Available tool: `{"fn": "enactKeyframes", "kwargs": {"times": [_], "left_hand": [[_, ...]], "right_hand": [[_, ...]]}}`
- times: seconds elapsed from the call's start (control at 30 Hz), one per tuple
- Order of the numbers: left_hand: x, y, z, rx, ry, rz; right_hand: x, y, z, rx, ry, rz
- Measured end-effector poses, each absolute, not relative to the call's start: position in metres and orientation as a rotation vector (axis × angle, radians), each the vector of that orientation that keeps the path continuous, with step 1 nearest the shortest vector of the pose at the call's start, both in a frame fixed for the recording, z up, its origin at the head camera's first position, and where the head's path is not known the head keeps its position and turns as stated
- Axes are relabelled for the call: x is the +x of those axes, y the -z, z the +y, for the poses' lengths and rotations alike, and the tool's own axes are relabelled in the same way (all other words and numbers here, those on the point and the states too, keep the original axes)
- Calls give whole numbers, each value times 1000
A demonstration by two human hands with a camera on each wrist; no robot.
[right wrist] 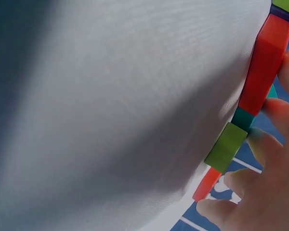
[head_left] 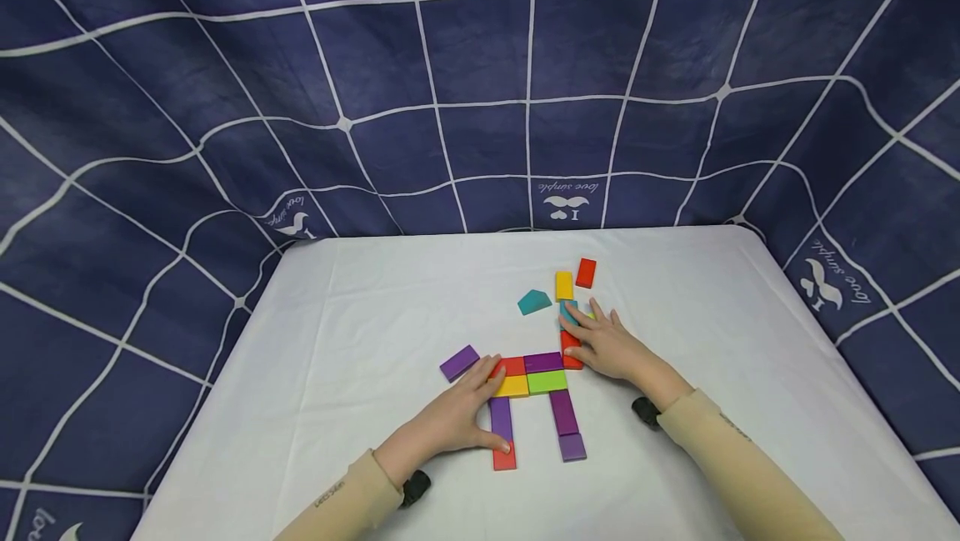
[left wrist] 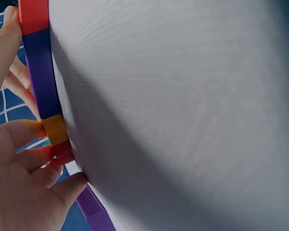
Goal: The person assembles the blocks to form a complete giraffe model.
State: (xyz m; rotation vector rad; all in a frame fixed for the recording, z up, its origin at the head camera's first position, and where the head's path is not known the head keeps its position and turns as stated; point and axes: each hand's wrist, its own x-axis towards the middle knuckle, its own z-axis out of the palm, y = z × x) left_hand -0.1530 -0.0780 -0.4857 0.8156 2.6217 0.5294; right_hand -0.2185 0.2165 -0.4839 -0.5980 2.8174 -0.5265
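Flat coloured blocks lie joined edge to edge on the white cloth. My left hand (head_left: 453,416) is spread along their left side, fingertips on the red block (head_left: 513,367) and yellow block (head_left: 513,387). Its thumb touches the lower end of a leg made of a purple block (head_left: 500,416) and a red block (head_left: 505,458). The right hand (head_left: 611,347), fingers extended, rests on the upright column: a red block (right wrist: 265,62) with a teal block (head_left: 567,316) above it. Beside that, a green block (right wrist: 226,147) lies near its fingertips, mostly covered in the head view.
A yellow block (head_left: 564,285) tops the column, with a loose red block (head_left: 586,273) to its right. A teal angled block (head_left: 534,303) lies left of it. Another purple block (head_left: 459,363) sits beyond the left hand. Blue checked cloth (head_left: 480,141) hangs behind the table.
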Motion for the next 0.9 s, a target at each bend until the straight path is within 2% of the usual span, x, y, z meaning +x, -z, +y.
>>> {"fn": "enactKeyframes", "kwargs": {"times": [0.23,0.6,0.9], "left_hand": [[-153,486,-78,801,-540,2610],[-152,486,-79,795,-539,2609],[-151,486,-81,803,-529,2617]], "right_hand": [[-222,480,217,-634,564,2852],[-267,464,209,-496,459,2796],[-277,468,209,-436,362,2752]]}}
